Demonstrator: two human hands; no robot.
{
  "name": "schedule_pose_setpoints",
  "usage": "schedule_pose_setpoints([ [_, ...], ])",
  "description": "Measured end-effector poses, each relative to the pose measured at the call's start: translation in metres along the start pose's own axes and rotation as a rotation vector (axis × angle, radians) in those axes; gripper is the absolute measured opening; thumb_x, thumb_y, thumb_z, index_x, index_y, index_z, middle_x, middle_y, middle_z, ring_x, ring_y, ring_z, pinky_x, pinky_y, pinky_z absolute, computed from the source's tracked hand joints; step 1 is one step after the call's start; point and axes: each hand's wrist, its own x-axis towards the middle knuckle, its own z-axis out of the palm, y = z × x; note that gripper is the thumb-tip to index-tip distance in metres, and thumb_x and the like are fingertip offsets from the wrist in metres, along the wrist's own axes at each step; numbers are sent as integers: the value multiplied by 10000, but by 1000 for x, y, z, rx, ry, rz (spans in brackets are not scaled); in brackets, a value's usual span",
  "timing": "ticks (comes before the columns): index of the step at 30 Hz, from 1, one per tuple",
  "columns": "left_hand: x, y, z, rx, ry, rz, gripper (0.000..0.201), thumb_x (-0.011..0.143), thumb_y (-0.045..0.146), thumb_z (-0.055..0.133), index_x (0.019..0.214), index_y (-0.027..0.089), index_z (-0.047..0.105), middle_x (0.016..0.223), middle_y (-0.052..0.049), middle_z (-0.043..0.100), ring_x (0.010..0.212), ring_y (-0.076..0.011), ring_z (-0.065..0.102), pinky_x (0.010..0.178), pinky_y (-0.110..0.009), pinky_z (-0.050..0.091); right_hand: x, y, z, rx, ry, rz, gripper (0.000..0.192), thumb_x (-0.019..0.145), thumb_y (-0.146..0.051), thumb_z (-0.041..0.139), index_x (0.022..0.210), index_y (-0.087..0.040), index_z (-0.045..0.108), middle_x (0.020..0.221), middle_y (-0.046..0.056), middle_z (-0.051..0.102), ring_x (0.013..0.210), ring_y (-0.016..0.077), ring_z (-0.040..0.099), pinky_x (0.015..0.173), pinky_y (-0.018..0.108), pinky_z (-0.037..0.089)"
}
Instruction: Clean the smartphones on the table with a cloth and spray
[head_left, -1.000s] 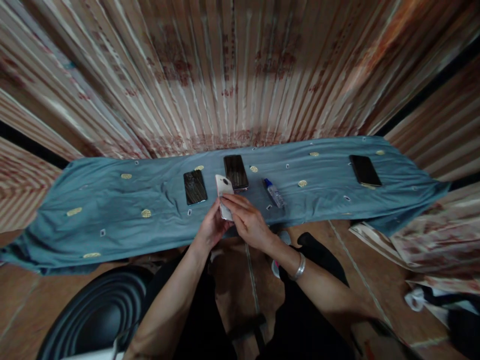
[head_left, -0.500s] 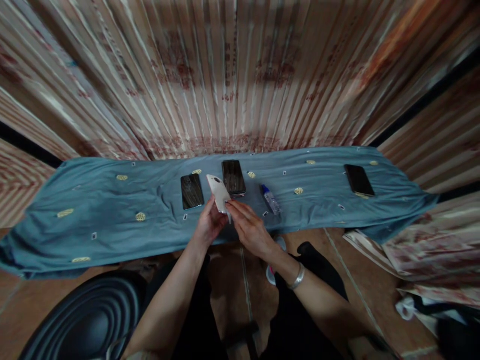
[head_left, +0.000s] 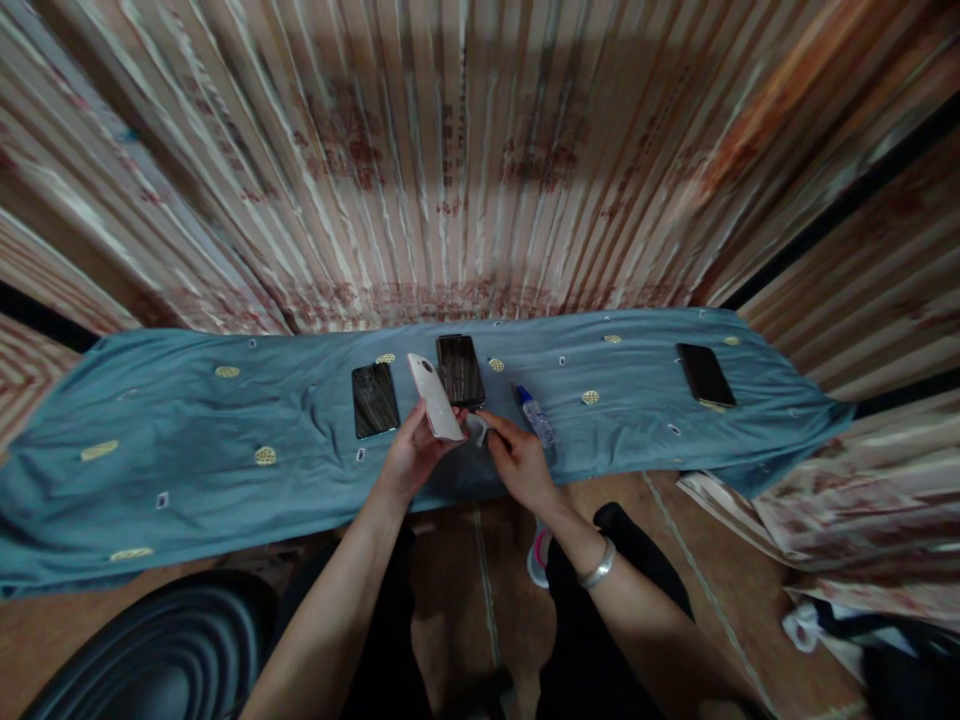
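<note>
My left hand [head_left: 410, 460] is closed around the lower end of a white phone [head_left: 435, 400], tilted with its back and camera towards me. My right hand [head_left: 523, 465] sits just to the right, its fingers pinching a small white cloth or tissue [head_left: 476, 430] that hangs beside the phone's lower edge. Behind the white phone lies a dark phone [head_left: 461, 370], apparently on top of another one. A second dark phone [head_left: 375, 402] rests flat to the left. A small clear bottle with a blue cap [head_left: 535, 416] lies near my right hand.
Blue patterned cloth [head_left: 315, 400] covers the long narrow table. A black phone [head_left: 706, 375] lies towards its right end. Pleated curtains [head_left: 480, 200] hang close behind and at both sides. A black ridged round stool [head_left: 165, 650] stands at the lower left.
My right hand has drawn away from the white phone to the right, with the white cloth now showing between its fingers. My left hand still holds the phone. The view has shifted slightly.
</note>
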Motion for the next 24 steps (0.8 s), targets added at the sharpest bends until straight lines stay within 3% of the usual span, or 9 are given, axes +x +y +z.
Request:
schedule_pose_setpoints([
  [4,6,-8,-1,101,58,57,203,793,353,682,844,157,687,782,-54,722,716,-179,677,626,-268,519,6,-3,1,164,27,164,323,877,-238,506,1124,-227,713,1084,29,751,1022,211,703,930,390,559],
  [8,13,-13,3,126,102,162,235,711,318,754,878,171,681,737,-15,702,663,-160,652,588,-246,490,7,-10,4,202,7,169,310,897,-333,538,1137,-229,703,1098,34,747,1030,216,701,933,393,555],
  [14,23,-19,10,175,136,285,353,644,281,803,953,173,670,755,27,686,658,-115,628,623,-219,482,6,-15,8,-9,-56,56,381,865,-280,628,1244,-255,638,1221,60,693,1126,230,654,1014,406,505],
  [20,32,-26,13,228,119,314,371,613,263,827,945,188,681,808,20,702,722,-120,641,671,-217,497,6,-6,14,-228,-39,-42,391,898,-231,546,1282,-179,600,1176,131,697,1068,264,663,942,425,538],
  [24,34,-28,13,255,108,301,334,634,332,820,917,203,701,820,16,711,737,-135,647,624,-210,502,9,-4,12,-239,-6,-11,342,904,-247,497,1211,-186,636,1115,123,711,1034,261,667,920,417,535],
])
